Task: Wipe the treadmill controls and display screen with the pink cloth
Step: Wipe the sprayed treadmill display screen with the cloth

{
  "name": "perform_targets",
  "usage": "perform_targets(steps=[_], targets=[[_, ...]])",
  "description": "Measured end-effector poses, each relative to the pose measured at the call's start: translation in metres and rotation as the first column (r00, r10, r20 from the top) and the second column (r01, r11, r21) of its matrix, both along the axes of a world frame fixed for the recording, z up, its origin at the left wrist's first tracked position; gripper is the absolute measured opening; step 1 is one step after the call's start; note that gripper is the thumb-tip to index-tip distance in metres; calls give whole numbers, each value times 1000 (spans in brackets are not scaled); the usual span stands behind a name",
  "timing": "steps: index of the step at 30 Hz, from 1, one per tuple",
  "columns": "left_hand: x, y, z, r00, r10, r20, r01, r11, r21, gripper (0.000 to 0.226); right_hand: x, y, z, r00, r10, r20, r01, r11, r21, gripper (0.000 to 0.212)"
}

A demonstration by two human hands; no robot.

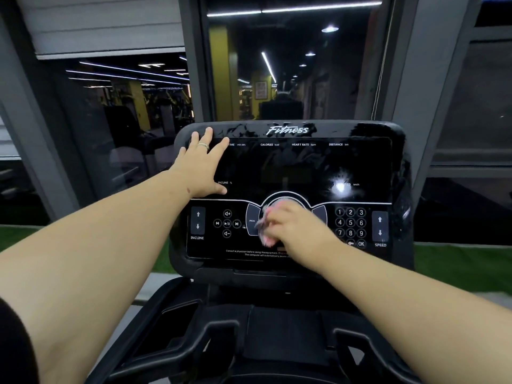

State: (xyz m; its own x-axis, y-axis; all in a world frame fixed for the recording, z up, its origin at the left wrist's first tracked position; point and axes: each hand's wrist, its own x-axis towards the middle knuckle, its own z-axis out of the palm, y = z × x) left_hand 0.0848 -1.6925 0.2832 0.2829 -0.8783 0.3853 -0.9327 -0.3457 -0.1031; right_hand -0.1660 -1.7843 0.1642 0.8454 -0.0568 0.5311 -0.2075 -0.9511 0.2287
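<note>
The black treadmill console (288, 130) fills the middle of the head view, with a dark display screen (291, 167) above a row of controls (227, 223). My left hand (201, 164) lies flat with spread fingers on the screen's upper left corner, a ring on one finger. My right hand (293, 225) grips the pink cloth (266, 234), blurred, and presses it on the round centre button area of the controls. The cloth is mostly hidden under my fingers.
A number keypad (350, 223) and speed arrows (380, 226) sit right of my right hand; incline arrows (197, 220) sit at the left. A bright light reflection (340, 187) shows on the screen. Handlebars and a tray (285, 328) lie below. Windows stand behind.
</note>
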Motion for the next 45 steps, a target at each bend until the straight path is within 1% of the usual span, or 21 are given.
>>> perform_targets(steps=[3,6,8,10,12,14,17,19,21,25,26,28,29,30,32,34,37,39,40,43,45], targets=[[1,-1,0,1000,-8,0,8,1000,2,125,-18,-1,-15,981,124,-147,-130,991,-29,18],[1,0,0,1000,-8,4,8,1000,-3,125,-31,-14,4,983,-61,-174,39,992,-123,7],[1,-1,0,1000,-7,5,7,1000,3,125,-17,-11,22,986,-150,-71,142,984,-112,18],[1,0,-1,1000,-2,8,2,1000,2,125,1,-2,20,998,-64,-18,63,997,-39,28],[1,0,0,1000,0,9,0,1000,3,125,1,5,-1,982,64,-176,-78,995,-70,38],[1,-1,0,1000,-5,9,5,1000,1,125,-22,0,-14,964,115,-240,-135,988,-68,33],[1,0,0,1000,2,14,-2,1000,6,125,-51,-20,-5,993,101,-55,-101,995,-4,13],[1,0,0,1000,7,7,-7,1000,3,125,-46,-19,18,1000,15,-18,-17,996,-87,24],[-1,0,0,1000,6,1,-6,1000,5,125,-30,-12,25,997,-13,80,14,1000,-17,30],[-2,1,1,1000,9,8,-9,1000,8,124,-29,5,-2,977,98,-188,-104,994,-19,22],[-1,1,1,1000,7,9,-7,1000,6,124,-39,4,2,977,97,-189,-107,993,-45,15],[-1,0,1,1000,0,7,0,1000,-3,125,-53,-10,23,994,35,-102,-43,996,-84,20],[0,0,1,1000,-2,7,2,1000,-3,125,-57,-22,37,999,-25,37,29,994,-110,27],[0,0,0,1000,-1,7,1,1000,-2,125,-62,-36,53,970,-140,198,154,987,-55,30],[-1,0,1,1000,5,3,-5,1000,-1,125,-72,-62,69,810,-369,456,350,928,128,35],[-2,0,2,1000,12,-1,-12,1000,3,125,-74,-68,59,743,-481,466,420,877,236,38],[-4,0,2,1000,13,-1,-13,1000,3,125,-57,-43,20,879,-346,329,313,938,151,40],[-4,1,2,1000,12,4,-12,1000,-1,125,-50,-31,16,933,-249,261,200,959,199,40],[-4,1,2,1000,10,9,-10,1000,-1,125,-52,-32,24,926,-230,299,162,958,235,38],[-4,1,2,1000,13,16,-13,1000,-4,126,-73,-52,52,740,-470,481,326,876,356,36],[-5,0,2,1000,17,23,-17,1000,-2,126,-79,-50,55,632,-624,461,457,779,429,38]])
